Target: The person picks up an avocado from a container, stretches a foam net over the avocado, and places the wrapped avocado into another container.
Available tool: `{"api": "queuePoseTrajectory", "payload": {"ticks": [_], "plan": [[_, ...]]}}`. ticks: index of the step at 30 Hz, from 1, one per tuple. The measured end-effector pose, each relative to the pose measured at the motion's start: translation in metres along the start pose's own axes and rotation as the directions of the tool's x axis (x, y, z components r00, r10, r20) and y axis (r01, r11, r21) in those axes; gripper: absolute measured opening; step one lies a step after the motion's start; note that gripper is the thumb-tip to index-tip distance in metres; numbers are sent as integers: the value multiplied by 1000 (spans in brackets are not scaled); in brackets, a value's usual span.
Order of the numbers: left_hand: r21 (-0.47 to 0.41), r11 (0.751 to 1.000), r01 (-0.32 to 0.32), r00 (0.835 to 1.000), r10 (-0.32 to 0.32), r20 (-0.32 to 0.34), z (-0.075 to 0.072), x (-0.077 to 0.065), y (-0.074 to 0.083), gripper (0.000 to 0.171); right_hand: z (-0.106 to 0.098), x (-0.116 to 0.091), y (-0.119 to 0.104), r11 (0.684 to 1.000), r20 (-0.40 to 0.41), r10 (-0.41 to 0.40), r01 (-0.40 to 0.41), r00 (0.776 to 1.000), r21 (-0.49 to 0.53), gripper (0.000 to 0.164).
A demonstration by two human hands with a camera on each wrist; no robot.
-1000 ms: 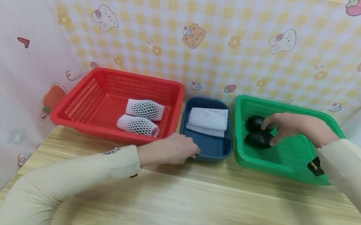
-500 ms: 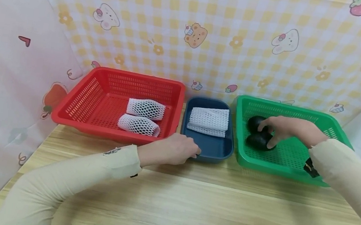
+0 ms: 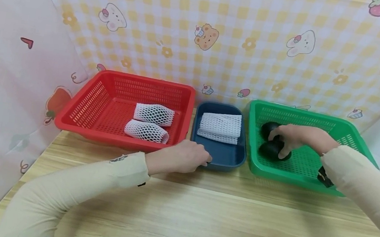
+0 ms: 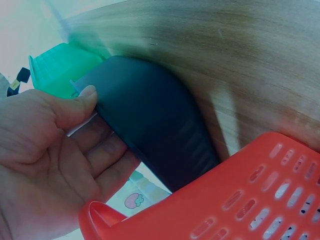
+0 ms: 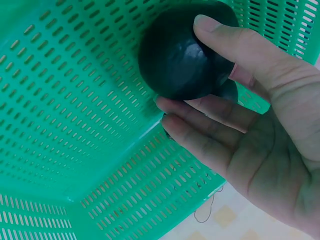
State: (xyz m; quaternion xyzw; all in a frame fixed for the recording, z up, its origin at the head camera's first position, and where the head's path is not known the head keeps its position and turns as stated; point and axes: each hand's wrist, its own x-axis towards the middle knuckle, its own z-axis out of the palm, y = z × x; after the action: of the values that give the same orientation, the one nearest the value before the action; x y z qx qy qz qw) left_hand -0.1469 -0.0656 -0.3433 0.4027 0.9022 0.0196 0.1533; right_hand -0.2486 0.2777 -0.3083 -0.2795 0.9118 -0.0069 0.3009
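With our left hand point(image 3: 186, 156) we are pinching the near rim of the tray point(image 3: 223, 153) between thumb and fingers. With our right hand point(image 3: 298, 136) we are grasping the near fruit point(image 3: 270, 150), dark and smooth, inside the green basket point(image 3: 306, 161); the far fruit point(image 3: 268, 128) is lying just beyond it, near the basket's left wall. White netting point(image 3: 220, 124) is lying flat in the tray's far part. In the red basket point(image 3: 93, 115), two netted pieces point(image 3: 154, 114) are lying side by side, something dark showing through the mesh. The tray is standing between both baskets on the table point(image 3: 197, 221).
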Motion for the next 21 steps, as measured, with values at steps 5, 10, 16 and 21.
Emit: {"api": "queuePoseTrajectory", "payload": {"ticks": [5,10,16,21], "plan": [[1,1000,0,1000,0,7,-1,1,0,43,0,0,2,1000,19,-9,9,1000,-6,67],[2,1000,3,1000,-3,12,-2,1,0,44,-4,-4,3,1000,6,-19,19,1000,-5,64],[1,1000,12,1000,-12,15,-2,1,1,43,-15,-17,2,998,-40,-57,56,998,-24,62],[-6,1000,10,1000,-10,15,-3,1,1,40,-27,-33,-2,995,-119,-102,99,988,-26,63]]}}
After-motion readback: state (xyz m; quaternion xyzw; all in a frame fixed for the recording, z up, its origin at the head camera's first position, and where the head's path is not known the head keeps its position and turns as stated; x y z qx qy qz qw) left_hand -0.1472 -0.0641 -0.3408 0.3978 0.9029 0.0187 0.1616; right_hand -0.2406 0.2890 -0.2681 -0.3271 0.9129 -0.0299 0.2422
